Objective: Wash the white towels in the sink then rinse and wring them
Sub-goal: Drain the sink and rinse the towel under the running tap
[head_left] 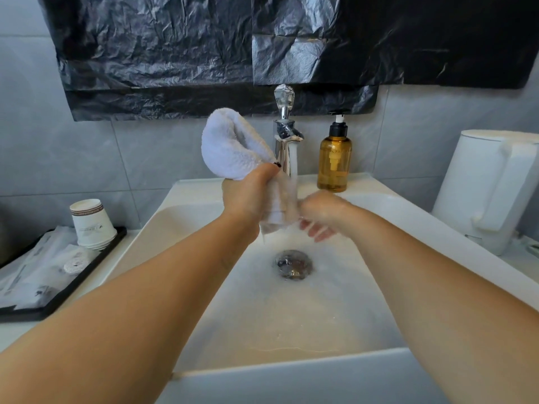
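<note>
white towel (pixel 230 147) held over the back half of the sink (pixel 291 360), just left of the tap (pixel 287 135), lower end hanging into the running stream (pixel 294 161). left hand (pixel 248 196) clamped around the towel's middle, fingers curled tight, dry top lobe flopping above the fist. right hand (pixel 320 212) blurred just beside the wet tail; cannot tell whether gripping cloth or merely touching it, though fingers below look loosely spread.

soft, limp terry; probably light up top, heavier and draggy where soaked. not fragile, not very slippery unless soaped. best taken by bunching a thick fold in a full fist, one hand at each end for wringing, rather than pinching an edge.

open room mostly down and toward the front rim of the sink, above the drain (pixel 294 264). tight at the back edge: tap touching or nearly touching the towel, soap bottle (pixel 334 158) standing at the back right of the rim. white kettle (pixel 490 188) well apart beyond the right edge, paper cups (pixel 92 223) on a tray (pixel 87 272) beyond the left edge.
</note>
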A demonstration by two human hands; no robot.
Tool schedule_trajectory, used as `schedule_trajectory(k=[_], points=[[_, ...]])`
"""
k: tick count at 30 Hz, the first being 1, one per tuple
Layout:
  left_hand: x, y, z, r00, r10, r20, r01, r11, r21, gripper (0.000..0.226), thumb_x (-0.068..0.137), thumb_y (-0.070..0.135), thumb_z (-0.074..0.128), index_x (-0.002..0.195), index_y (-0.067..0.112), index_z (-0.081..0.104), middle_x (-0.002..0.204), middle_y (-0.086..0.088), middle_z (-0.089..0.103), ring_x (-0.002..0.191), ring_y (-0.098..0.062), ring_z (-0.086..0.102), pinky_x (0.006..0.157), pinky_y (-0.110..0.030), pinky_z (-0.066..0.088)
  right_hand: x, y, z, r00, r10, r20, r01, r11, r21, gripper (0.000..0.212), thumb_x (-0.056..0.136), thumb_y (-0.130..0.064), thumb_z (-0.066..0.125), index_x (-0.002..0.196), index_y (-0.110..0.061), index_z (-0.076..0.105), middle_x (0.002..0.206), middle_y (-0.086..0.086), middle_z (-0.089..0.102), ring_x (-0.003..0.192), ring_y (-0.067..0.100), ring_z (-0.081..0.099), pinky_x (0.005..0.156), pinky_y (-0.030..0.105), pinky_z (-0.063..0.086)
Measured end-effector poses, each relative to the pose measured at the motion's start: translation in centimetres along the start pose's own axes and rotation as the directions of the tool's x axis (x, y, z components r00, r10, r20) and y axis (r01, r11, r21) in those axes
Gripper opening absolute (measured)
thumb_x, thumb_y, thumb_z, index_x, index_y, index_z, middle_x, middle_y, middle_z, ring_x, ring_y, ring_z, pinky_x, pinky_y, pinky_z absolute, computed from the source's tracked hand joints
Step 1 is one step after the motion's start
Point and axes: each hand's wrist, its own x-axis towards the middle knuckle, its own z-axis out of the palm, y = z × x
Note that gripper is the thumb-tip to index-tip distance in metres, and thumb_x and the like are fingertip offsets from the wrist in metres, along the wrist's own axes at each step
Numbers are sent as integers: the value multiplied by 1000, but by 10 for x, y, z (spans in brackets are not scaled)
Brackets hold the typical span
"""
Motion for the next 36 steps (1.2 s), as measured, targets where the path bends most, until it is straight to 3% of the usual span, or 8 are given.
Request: schedule_trajectory(k=[6,17,21,23,27,31,34,36], points=[[4,-3,-2,996,-86,-36,85,996,-23,36,77,26,78,97,21,50,101,-4,66,93,-23,67,86,-39,57,-4,5,31,976,56,211,72,832,-550,71,52,-54,87,108,-17,65,100,2,68,88,21,67,77,35,58],[11,-2,-9,978,-183,-100,170,978,-124,58,73,27,78,120,15,48,101,-5,67,88,-25,69,88,-42,57,-3,-5,30,977,-102,189,203,731,-652,43,58,-50,84,82,-20,64,90,-2,62,88,21,61,63,27,49],[15,-3,-9,975,-193,-111,179,976,-126,53,75,27,77,118,15,48,100,-4,66,87,-24,68,88,-42,57,-6,-14,-1,958,-216,-187,162,950,-266,5,84,-15,69,87,-10,70,75,-1,60,84,22,64,67,29,54],[16,-5,-9,974,-203,-98,191,975,-114,53,75,26,76,117,15,47,100,-4,65,89,-25,67,90,-43,56,-7,-17,-9,898,-132,-420,183,980,84,17,86,-3,63,96,-12,74,85,2,67,85,20,66,77,33,58],[12,-13,-8,962,-270,24,271,962,-33,52,73,24,77,117,8,54,101,-11,71,92,-30,71,90,-46,57,-17,-41,-26,575,-218,-789,466,879,97,29,90,-7,54,114,-19,65,112,-1,64,93,13,58,81,27,47],[5,-19,0,934,-331,138,334,943,3,45,78,21,75,117,8,56,101,-14,73,85,-30,72,71,-37,60,-17,-87,-49,529,-579,-620,579,781,-236,46,95,-19,52,140,-17,50,144,0,47,130,16,46,101,21,32],[3,-20,4,926,-317,205,315,948,43,42,79,23,75,116,9,60,101,-12,74,92,-29,72,77,-37,59,-8,-102,-55,642,-623,-446,523,782,-339,56,97,-31,51,149,-18,37,155,1,35,141,19,33,110,28,27],[3,-20,4,923,-307,234,300,952,64,40,79,24,75,114,9,63,99,-11,74,92,-27,72,79,-36,59,-5,-102,-57,601,-653,-461,534,757,-376,50,96,-32,53,143,-16,46,148,4,44,135,21,42,107,30,33]])
